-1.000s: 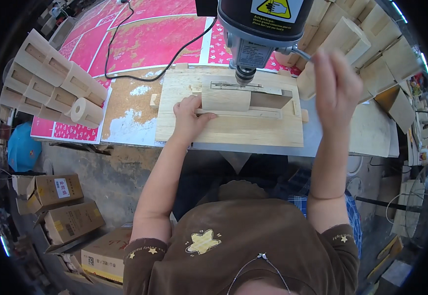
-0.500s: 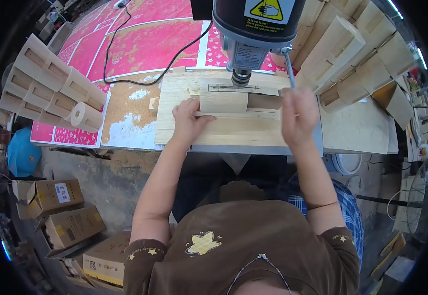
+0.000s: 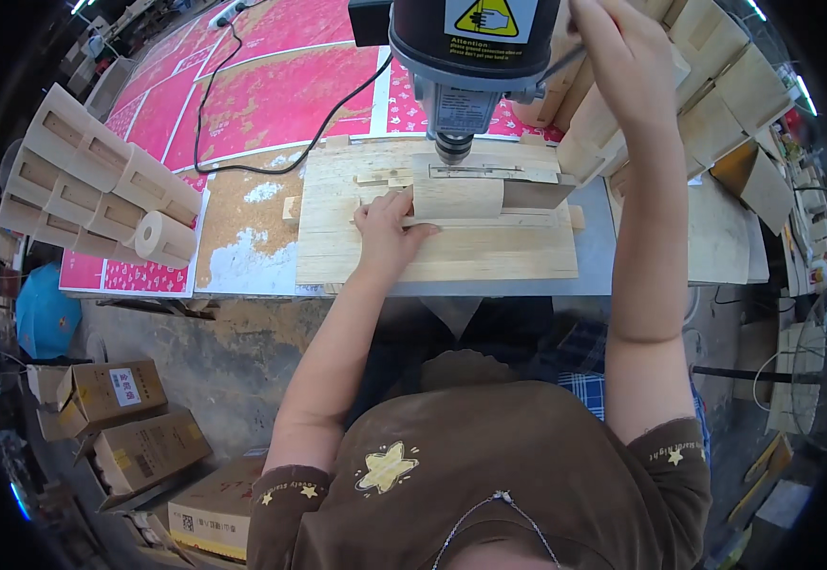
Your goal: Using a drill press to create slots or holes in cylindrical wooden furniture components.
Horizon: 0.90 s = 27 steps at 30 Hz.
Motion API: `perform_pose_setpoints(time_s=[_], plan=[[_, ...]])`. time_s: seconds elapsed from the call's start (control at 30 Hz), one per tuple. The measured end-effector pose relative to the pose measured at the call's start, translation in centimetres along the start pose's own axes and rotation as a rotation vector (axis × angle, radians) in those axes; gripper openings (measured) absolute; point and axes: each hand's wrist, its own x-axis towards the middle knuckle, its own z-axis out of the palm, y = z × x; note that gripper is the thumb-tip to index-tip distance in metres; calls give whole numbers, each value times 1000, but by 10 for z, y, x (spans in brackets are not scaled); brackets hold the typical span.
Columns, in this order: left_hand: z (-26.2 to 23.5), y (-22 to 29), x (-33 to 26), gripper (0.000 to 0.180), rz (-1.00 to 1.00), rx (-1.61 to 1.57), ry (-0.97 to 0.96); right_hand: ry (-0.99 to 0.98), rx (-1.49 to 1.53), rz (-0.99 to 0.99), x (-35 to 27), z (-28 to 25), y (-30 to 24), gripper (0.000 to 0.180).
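Note:
A pale wooden cylinder (image 3: pixel 459 198) with a narrow slot along its top lies sideways on a flat wooden board (image 3: pixel 337 247). My left hand (image 3: pixel 392 226) grips its left end, the thumb along the near side. Over the cylinder hangs a dark drill press (image 3: pixel 470 47), its chuck (image 3: pixel 453 147) pointing down near the slot. My right hand (image 3: pixel 627 57) is raised at the upper right, closed around the press's metal lever (image 3: pixel 563 63). A flat grey-brown plate (image 3: pixel 539 195) sticks out from the cylinder's right end.
Stacked slotted wooden cylinders (image 3: pixel 100 190) stand on the left of the table. More large wooden cylinders (image 3: pixel 717 57) are piled at the right. A black cable (image 3: pixel 290 169) curves over the pink sheet (image 3: pixel 290 85). Cardboard boxes (image 3: pixel 147 446) sit on the floor at lower left.
My right hand has swung up and away with the lever, which now points upward to the right. My left hand and the wooden cylinder have shifted right along the board.

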Motion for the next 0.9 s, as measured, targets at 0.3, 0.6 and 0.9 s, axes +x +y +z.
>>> perform_pose_setpoints(time_s=[0.3,0.6,0.9], plan=[[-1,3,0,53,23,12,26,120,-1,-13,-142,47,-5,3],[-1,1,0,53,21,-12,48,151,6,-129,-125,39,4,4],[-12,20,8,51,-75,-106,-37,159,8,158,25,29,17,30]])
